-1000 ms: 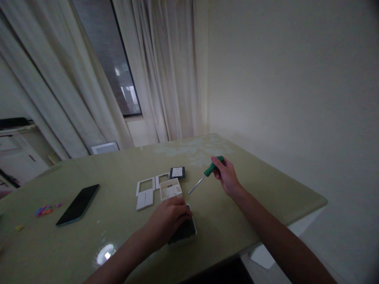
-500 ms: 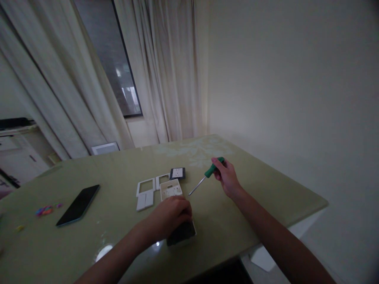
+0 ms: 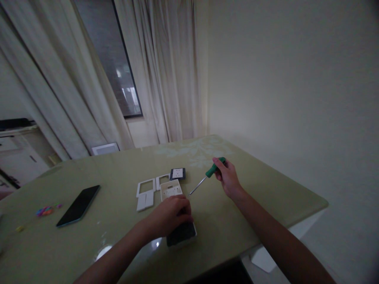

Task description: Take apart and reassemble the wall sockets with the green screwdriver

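In my right hand (image 3: 227, 177) is a screwdriver (image 3: 215, 167) with a green handle. Its metal shaft slants down to the left, and the tip hangs just right of my left hand (image 3: 174, 211). That hand is closed, with its fingers curled down over the middle of a white back box (image 3: 171, 188). What its fingertips hold is hidden. A dark panel (image 3: 181, 233) fills the near end of the box; the far end stands open and shows a pale inside. Behind the box lies a wall socket (image 3: 178, 173) with a white face and dark rim.
Left of the box lie white cover frames (image 3: 146, 186) and a white switch plate (image 3: 145, 201). A black tablet or phone (image 3: 78, 206) and small colourful bits (image 3: 45, 211) rest farther left on the glossy table (image 3: 118, 173). A wall (image 3: 290, 98) rises to the right.
My right hand and the screwdriver have shifted very slightly to the right. My left hand stays almost still on the box.
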`<control>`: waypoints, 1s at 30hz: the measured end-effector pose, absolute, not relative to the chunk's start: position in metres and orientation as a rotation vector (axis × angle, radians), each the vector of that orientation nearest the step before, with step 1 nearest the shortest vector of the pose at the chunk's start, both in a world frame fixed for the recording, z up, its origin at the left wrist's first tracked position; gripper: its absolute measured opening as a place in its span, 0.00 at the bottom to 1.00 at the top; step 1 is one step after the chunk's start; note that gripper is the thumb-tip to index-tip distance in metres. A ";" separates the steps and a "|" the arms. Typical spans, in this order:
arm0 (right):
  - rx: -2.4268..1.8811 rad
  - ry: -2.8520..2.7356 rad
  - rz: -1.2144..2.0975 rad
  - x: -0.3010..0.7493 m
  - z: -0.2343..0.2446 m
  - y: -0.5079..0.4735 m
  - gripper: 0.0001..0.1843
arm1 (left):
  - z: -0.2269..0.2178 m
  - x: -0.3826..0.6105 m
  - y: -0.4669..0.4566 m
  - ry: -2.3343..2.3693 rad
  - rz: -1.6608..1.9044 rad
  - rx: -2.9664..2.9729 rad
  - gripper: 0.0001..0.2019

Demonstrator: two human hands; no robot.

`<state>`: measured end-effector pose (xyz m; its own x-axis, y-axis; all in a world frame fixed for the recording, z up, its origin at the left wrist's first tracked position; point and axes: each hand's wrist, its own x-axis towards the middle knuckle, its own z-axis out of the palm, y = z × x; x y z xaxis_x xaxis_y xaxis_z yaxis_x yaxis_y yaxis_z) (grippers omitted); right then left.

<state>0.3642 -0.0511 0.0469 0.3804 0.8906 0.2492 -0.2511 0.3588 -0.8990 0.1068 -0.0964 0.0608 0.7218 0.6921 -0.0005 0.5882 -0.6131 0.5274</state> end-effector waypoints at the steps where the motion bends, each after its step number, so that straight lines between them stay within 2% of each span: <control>1: -0.898 -0.868 0.867 0.364 0.047 -0.051 0.28 | 0.059 0.107 -0.096 0.979 0.284 2.411 0.03; 7: -0.904 -0.883 0.833 0.363 0.049 -0.052 0.29 | 0.055 0.104 -0.100 0.941 0.370 2.423 0.06; 10: -0.900 -0.902 0.777 0.364 0.051 -0.054 0.28 | 0.053 0.095 -0.109 0.937 0.473 2.459 0.03; 11: -0.898 -0.912 0.744 0.364 0.053 -0.056 0.26 | 0.051 0.090 -0.112 0.958 0.504 2.463 0.07; 14: -0.899 -1.014 0.527 0.361 0.068 -0.066 0.21 | 0.042 0.075 -0.117 0.990 0.493 2.472 0.37; 16: -0.889 -1.175 0.342 0.355 0.085 -0.075 0.16 | 0.035 0.065 -0.118 0.952 0.425 2.452 0.45; 20: -0.799 -1.640 0.182 0.328 0.128 -0.085 0.08 | 0.029 0.046 -0.113 0.916 0.348 2.326 0.41; 23: -0.640 -1.942 0.128 0.297 0.146 -0.083 0.07 | 0.032 0.031 -0.107 0.965 0.302 2.221 0.43; 27: -0.493 -2.050 0.127 0.261 0.140 -0.074 0.07 | 0.037 0.018 -0.103 0.979 0.258 2.195 0.46; 30: -0.476 -2.054 0.163 0.250 0.127 -0.069 0.07 | 0.039 0.018 -0.101 0.963 0.231 2.201 0.45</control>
